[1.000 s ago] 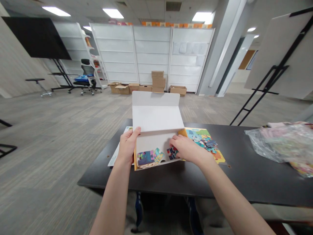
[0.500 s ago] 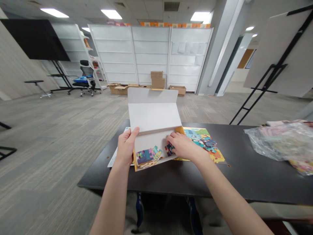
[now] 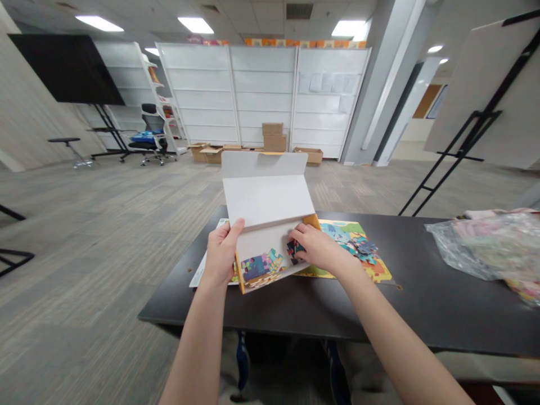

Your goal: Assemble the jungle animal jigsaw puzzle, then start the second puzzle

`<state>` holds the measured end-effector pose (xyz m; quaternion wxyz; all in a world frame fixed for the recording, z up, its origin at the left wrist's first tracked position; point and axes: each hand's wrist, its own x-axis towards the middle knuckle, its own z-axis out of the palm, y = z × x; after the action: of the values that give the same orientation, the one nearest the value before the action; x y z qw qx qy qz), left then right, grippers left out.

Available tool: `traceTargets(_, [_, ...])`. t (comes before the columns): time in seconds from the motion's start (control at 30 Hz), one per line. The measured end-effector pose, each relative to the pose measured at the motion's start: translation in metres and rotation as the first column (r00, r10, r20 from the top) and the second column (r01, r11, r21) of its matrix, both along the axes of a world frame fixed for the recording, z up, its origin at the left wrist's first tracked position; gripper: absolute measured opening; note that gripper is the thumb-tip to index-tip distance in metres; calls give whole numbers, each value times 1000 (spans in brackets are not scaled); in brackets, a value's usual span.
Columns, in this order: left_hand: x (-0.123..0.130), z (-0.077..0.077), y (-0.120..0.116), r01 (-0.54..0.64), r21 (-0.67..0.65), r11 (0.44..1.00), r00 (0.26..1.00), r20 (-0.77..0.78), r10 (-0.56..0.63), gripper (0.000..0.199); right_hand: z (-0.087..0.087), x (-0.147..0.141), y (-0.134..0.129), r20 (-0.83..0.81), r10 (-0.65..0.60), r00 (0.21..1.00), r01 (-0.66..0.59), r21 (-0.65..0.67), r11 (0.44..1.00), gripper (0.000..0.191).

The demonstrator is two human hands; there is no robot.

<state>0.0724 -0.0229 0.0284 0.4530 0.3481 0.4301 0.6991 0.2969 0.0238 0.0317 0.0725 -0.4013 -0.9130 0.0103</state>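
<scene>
My left hand (image 3: 223,250) grips the left side of an open cardboard box (image 3: 264,239), its thumb over the inner wall. The box has a white inside, yellow outer edges and a raised lid, and it is tilted above the table. Colourful jigsaw puzzle pieces (image 3: 259,267) lie along its lower edge, several of them stacked. Inside the right end, my right hand (image 3: 314,244) has its fingers curled on dark puzzle pieces (image 3: 294,250). How many pieces it holds is hidden by the fingers.
Behind the box, a bright picture board (image 3: 382,273) lies on the dark table (image 3: 422,304) with loose puzzle pieces (image 3: 363,247) on it. A white sheet (image 3: 200,270) lies at left. A clear plastic bag (image 3: 476,247) sits at right.
The box has tilted slightly, its lower left corner shifting right. My right fingers have curled further round the dark puzzle pieces. The whole view has shifted a little.
</scene>
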Motion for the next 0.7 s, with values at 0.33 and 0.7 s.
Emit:
traceTargets(0.33, [-4, -8, 4, -58, -6, 998, 998, -35, 58, 46, -3, -1, 4, -96, 13, 995, -27, -143, 989, 55])
traceTargets(0.7, [1, -1, 0, -46, 23, 999, 999, -13, 46, 50, -8, -3, 9, -82, 16, 997, -18, -16, 1000, 43])
